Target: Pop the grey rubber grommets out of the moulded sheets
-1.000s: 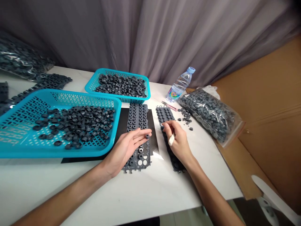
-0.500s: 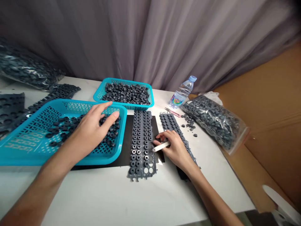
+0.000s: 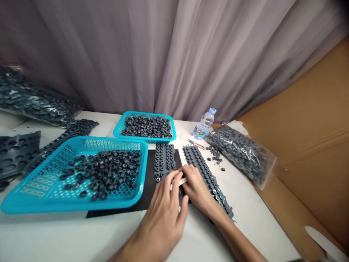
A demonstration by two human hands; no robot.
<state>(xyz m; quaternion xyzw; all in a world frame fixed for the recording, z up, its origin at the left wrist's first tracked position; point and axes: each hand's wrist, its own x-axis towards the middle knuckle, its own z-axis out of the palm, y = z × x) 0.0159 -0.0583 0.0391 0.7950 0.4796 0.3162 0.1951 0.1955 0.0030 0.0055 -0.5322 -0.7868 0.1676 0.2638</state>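
My right hand (image 3: 196,187) is closed around a white pen-like stick (image 3: 183,181), held over the near part of a dark grey moulded rubber strip (image 3: 165,157). The strip carries rows of small ring-shaped rubber pieces. Over the strip's near end lies my left hand (image 3: 167,207), its thumb apart from the fingers and its fingertips close to the stick. Both hands hide that end, so contact there is unclear. To the left, a large blue basket (image 3: 145,163) holds many loose rubber pieces (image 3: 114,169). A second rubber strip (image 3: 203,169) lies just right of my right hand.
A smaller blue basket (image 3: 174,133) of pieces stands behind. Back right are a water bottle (image 3: 204,125), pink-handled snips (image 3: 197,145), loose bits (image 3: 216,155) and a filled plastic bag (image 3: 242,153). Another filled bag (image 3: 35,100) and rubber sheets (image 3: 17,149) lie left. A black mat (image 3: 148,189) lies underneath.
My left hand has moved from above the large basket rightward and nearer, onto the strip beside my right hand. The right hand still holds the white stick. The view has tilted upward slightly.
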